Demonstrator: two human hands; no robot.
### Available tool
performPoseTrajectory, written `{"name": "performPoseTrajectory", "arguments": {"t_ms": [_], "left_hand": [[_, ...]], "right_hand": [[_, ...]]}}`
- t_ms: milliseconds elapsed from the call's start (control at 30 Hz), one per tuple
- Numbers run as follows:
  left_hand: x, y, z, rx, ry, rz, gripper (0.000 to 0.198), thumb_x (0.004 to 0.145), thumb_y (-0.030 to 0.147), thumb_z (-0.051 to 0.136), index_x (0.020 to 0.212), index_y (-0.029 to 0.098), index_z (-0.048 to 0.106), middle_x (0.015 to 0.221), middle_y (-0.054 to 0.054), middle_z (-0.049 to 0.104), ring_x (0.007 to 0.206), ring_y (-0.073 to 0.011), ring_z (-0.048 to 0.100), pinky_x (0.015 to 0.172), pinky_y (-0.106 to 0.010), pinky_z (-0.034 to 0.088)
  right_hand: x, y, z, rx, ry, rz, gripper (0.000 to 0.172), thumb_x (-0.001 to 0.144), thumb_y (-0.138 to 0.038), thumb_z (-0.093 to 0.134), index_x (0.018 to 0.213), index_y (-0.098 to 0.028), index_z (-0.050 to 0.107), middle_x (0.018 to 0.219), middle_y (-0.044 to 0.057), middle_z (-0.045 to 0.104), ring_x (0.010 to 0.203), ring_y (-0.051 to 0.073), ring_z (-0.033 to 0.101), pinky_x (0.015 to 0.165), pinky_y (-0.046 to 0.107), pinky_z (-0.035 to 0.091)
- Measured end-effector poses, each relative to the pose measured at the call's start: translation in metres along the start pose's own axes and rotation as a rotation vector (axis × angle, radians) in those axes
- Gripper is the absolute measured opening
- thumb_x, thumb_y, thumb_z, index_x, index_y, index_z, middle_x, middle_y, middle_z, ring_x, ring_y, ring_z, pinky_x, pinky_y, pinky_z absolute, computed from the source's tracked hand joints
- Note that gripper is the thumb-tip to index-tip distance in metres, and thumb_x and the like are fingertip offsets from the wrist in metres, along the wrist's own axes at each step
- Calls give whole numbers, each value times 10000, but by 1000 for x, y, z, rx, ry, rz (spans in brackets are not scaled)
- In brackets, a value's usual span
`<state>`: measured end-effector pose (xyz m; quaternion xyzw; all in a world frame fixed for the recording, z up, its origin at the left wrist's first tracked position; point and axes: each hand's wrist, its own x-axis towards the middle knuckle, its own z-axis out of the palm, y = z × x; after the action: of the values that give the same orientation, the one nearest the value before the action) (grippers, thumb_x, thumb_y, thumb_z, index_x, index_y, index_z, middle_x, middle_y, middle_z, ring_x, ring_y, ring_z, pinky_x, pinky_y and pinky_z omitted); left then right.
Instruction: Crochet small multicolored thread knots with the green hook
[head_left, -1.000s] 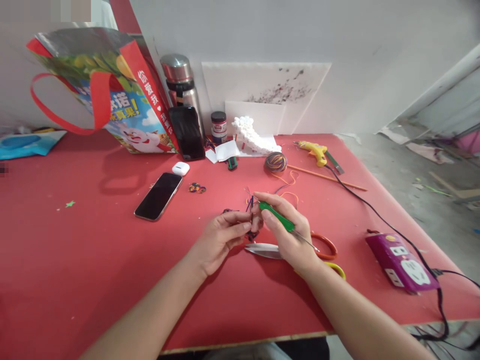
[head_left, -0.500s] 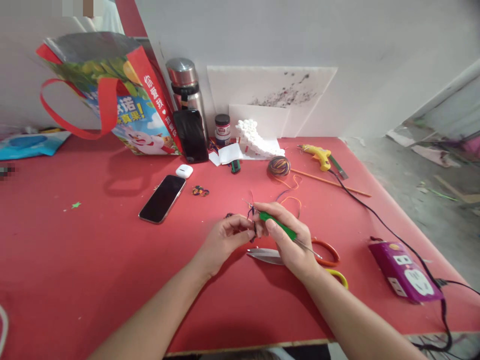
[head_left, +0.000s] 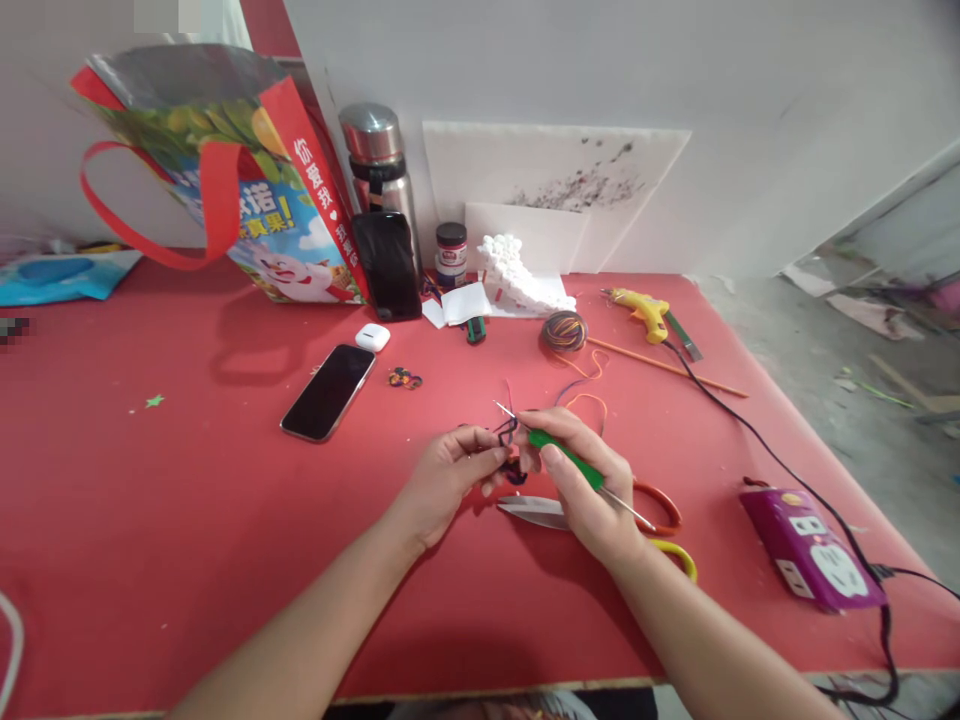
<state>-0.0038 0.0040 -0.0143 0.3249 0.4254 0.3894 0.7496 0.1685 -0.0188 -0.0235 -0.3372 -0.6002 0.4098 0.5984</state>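
Note:
My right hand (head_left: 589, 480) is closed around the green handle of a crochet hook (head_left: 566, 458), its thin metal tip pointing up and left. Pinched in my left hand (head_left: 457, 475) is a small dark multicoloured piece of crochet (head_left: 514, 470), partly hidden by my fingers. Yarn is looped near the hook's tip. A loose orange and purple strand (head_left: 592, 405) runs behind my right hand toward a yarn ball (head_left: 564, 331). Scissors (head_left: 531, 511) with orange and yellow handles lie beneath my right hand, their middle covered.
A phone (head_left: 328, 393), white earbud case (head_left: 373, 338) and small multicoloured crochet piece (head_left: 405, 378) lie left of my hands. Behind stand a shopping bag (head_left: 300, 240), steel flask (head_left: 373, 135) and second phone (head_left: 388, 265). At right are a glue gun (head_left: 641, 312), its cord, and a purple power strip (head_left: 810, 548).
The hook's tip has drawn slightly away from my left fingers, with yarn around it. More of the dark crochet piece shows below my left fingers. The view has shifted a little.

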Motion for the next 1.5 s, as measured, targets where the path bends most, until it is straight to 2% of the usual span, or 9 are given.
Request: {"name": "performPoseTrajectory", "arguments": {"t_ms": [233, 500, 800, 900, 1067, 1267, 1500], "left_hand": [[-2, 7, -2, -102, 104, 103, 318, 669, 379, 985, 768, 161, 775, 712, -36, 764, 649, -134, 659, 649, -253, 500], [-4, 13, -2, -160, 104, 168, 234, 720, 313, 953, 777, 160, 786, 701, -27, 766, 656, -141, 691, 691, -264, 549], [-6, 13, -2, -196, 90, 127, 258, 697, 304, 981, 790, 150, 796, 702, -37, 797, 658, -140, 732, 702, -243, 585], [-7, 11, -1, -216, 87, 99, 268, 688, 307, 989, 787, 150, 796, 716, -43, 807, 673, -146, 751, 719, -245, 598], [-7, 8, 2, -220, 77, 82, 261, 691, 297, 987, 792, 147, 798, 728, -43, 807, 666, -153, 758, 723, -258, 612], [-6, 7, 4, -261, 75, 59, 277, 660, 293, 1009, 781, 144, 811, 740, -28, 800, 663, -133, 751, 723, -237, 638], [-8, 10, 5, -300, 112, 38, 269, 641, 285, 1011, 747, 139, 811, 743, -24, 783, 720, -136, 752, 733, -229, 654]], "right_hand": [[-2, -4, 5, -210, -34, -100, 378, 1046, -129, 569, 1342, -306, 726, 1025, 64, 758, 906, 216, 702, 816, 383, 580], [0, -2, 8, -293, -43, -79, 326, 1041, -129, 590, 1290, -281, 736, 1019, 71, 765, 996, 225, 727, 867, 373, 590], [-1, 1, 9, -370, -53, -93, 345, 1050, -156, 579, 1342, -275, 722, 1017, 76, 742, 930, 219, 697, 827, 376, 590], [-2, 1, 9, -422, -15, -115, 335, 1054, -185, 578, 1323, -282, 752, 1036, 91, 708, 948, 233, 691, 818, 393, 596], [-2, 2, 7, -454, 29, -122, 347, 1054, -197, 592, 1336, -313, 757, 1106, 97, 722, 1032, 251, 696, 888, 425, 585], [0, 3, 8, -418, -40, -143, 370, 1051, -176, 588, 1361, -317, 734, 1101, 87, 762, 1050, 266, 695, 920, 458, 563], [1, 4, 9, -406, -37, -115, 349, 1021, -163, 631, 1319, -305, 747, 1099, 91, 753, 1044, 259, 705, 911, 449, 586]]}}
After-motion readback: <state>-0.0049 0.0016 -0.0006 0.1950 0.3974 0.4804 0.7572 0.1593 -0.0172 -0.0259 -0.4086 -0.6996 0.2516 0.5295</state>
